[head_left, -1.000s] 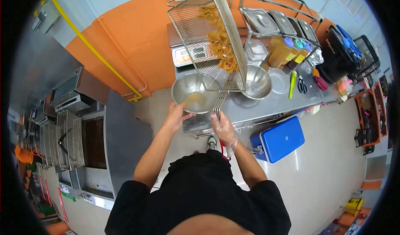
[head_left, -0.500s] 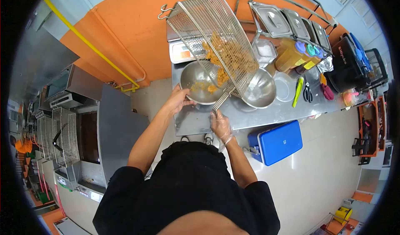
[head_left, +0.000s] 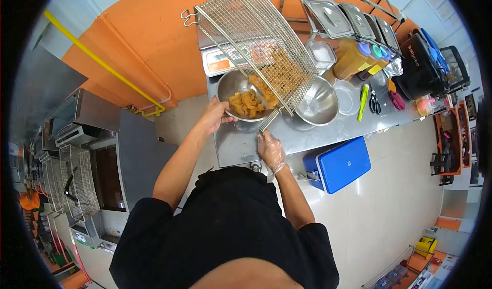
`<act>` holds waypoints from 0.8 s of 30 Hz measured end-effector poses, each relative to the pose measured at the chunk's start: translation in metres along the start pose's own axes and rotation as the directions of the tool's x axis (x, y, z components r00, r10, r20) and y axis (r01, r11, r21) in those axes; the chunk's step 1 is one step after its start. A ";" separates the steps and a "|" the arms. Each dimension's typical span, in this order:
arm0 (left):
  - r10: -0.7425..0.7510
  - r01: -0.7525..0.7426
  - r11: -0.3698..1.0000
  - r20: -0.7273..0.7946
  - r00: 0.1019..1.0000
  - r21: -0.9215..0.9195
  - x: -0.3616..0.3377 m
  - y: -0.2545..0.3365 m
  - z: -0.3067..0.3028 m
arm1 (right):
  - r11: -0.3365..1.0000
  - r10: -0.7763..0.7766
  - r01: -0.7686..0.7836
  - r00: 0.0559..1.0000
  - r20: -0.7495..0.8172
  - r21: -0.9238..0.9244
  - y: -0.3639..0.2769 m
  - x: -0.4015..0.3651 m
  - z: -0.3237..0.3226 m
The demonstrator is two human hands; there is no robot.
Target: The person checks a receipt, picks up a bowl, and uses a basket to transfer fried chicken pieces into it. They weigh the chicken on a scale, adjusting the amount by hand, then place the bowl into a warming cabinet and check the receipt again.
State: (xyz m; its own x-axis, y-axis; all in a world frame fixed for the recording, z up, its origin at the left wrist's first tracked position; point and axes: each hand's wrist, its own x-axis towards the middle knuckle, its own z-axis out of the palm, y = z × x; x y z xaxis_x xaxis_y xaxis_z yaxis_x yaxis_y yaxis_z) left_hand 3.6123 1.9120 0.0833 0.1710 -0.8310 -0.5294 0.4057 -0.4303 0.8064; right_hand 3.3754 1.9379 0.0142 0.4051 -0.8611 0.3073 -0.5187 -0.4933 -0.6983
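Note:
My right hand point(head_left: 271, 149), in a clear plastic glove, is closed around the handle of a large wire fry basket point(head_left: 241, 20). The basket is tipped on its side above the steel table, over a metal mixing bowl point(head_left: 224, 86). Golden-brown fried pieces point(head_left: 245, 103) lie in that bowl, and more show through the mesh inside the basket. My left hand point(head_left: 215, 116), bare, grips the bowl's left rim. A second metal bowl point(head_left: 323, 109) stands just right of the basket, partly covered by it.
A digital scale point(head_left: 218, 62) sits behind the bowl. Rightward are a clear plastic bowl point(head_left: 348, 98), a green-handled tool point(head_left: 363, 102), scissors point(head_left: 375, 103), sauce bottles point(head_left: 353, 61) and lidded steel pans point(head_left: 330, 18). A blue cooler point(head_left: 343, 163) stands on the floor by the table.
Fried pieces have dropped from the basket into the left bowl, which now holds a larger heap. The basket has tilted further, and both hands keep their grips.

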 end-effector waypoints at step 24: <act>-0.036 0.036 0.999 0.090 0.995 -0.003 0.038 -0.033 -0.027 | 0.959 0.054 0.022 0.964 0.259 -0.281 0.021 0.008 -0.020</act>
State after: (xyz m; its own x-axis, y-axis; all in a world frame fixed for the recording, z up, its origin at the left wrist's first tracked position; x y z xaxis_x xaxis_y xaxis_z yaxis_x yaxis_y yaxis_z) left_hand 3.6291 1.9043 0.0294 0.0748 -0.8433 -0.5322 0.4139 -0.4593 0.7859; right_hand 3.3528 1.9182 0.0152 0.5580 -0.8248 0.0915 -0.7001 -0.5271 -0.4816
